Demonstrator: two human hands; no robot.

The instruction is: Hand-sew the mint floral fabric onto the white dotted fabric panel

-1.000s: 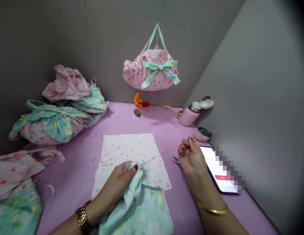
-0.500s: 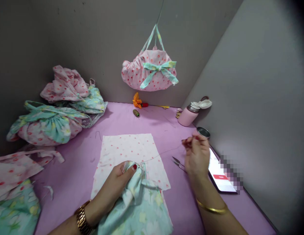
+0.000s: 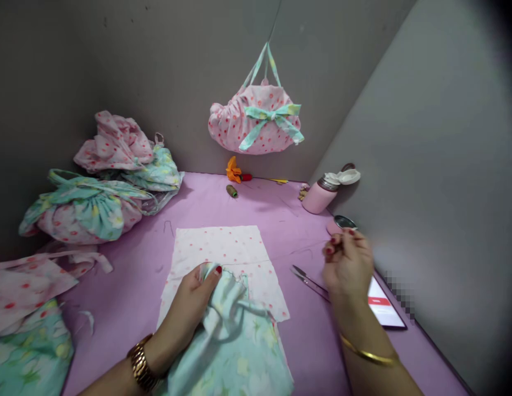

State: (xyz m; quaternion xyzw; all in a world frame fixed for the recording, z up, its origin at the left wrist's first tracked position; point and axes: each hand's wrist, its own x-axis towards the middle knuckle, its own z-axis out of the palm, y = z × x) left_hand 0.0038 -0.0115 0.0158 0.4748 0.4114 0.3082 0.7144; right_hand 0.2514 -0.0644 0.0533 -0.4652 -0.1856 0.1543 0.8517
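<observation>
My left hand (image 3: 190, 305) grips a gathered fold of mint floral cloth (image 3: 235, 346), which lies over a white sheet of cloth with pink dots (image 3: 223, 247). My right hand (image 3: 348, 267) is raised at the right, its fingertips pinched together. A faint sewing thread (image 3: 305, 248) runs toward those fingers, and any needle there is hidden or too thin to see. Steel scissors (image 3: 309, 283) lie just below the pinched fingers, with their handles hidden behind my right hand. A phone (image 3: 383, 308) lies beyond my right wrist.
A small pink bowl (image 3: 340, 224) and a pink flask (image 3: 319, 198) stand at the far right of the purple tabletop (image 3: 115, 313). A thread spool (image 3: 231, 191) and an orange flower (image 3: 233, 170) lie at the back. Floral cloth bags (image 3: 82, 206) heap on the left; another bag (image 3: 256, 124) hangs above.
My right hand has moved to the right, drawing the thread along, and now covers more of the phone. My left hand and the mint cloth have shifted only slightly.
</observation>
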